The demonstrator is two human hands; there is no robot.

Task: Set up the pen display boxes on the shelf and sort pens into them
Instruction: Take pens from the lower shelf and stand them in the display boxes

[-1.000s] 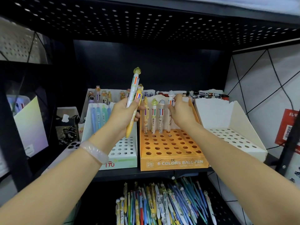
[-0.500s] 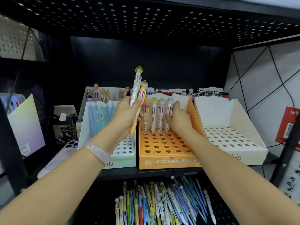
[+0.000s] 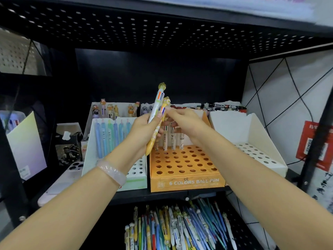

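Observation:
My left hand (image 3: 144, 130) grips two multicolour pens above the shelf: a white one (image 3: 157, 101) with a gold top and a yellow one (image 3: 150, 147) beside it. My right hand (image 3: 187, 123) reaches across and pinches the upper part of the yellow pen. Below them stands the orange display box (image 3: 185, 183) marked "6 COLORS BALL PEN", with a few pens (image 3: 173, 139) upright in its back row. A white box (image 3: 137, 175) to its left holds several blue and green pens (image 3: 111, 136). Another white box (image 3: 255, 150) to the right has only bare holes.
A loose heap of pens (image 3: 176, 230) lies on the lower shelf. More figure-topped pens (image 3: 111, 110) stand in a box at the back. A phone (image 3: 61, 181) lies at the shelf's left, beside a pale paper bag (image 3: 27, 147). A perforated black shelf (image 3: 162, 27) hangs overhead.
My right hand has left the pens standing in the orange box's back row and moved up and left to the yellow pen in my left hand. The left hand stayed nearly still.

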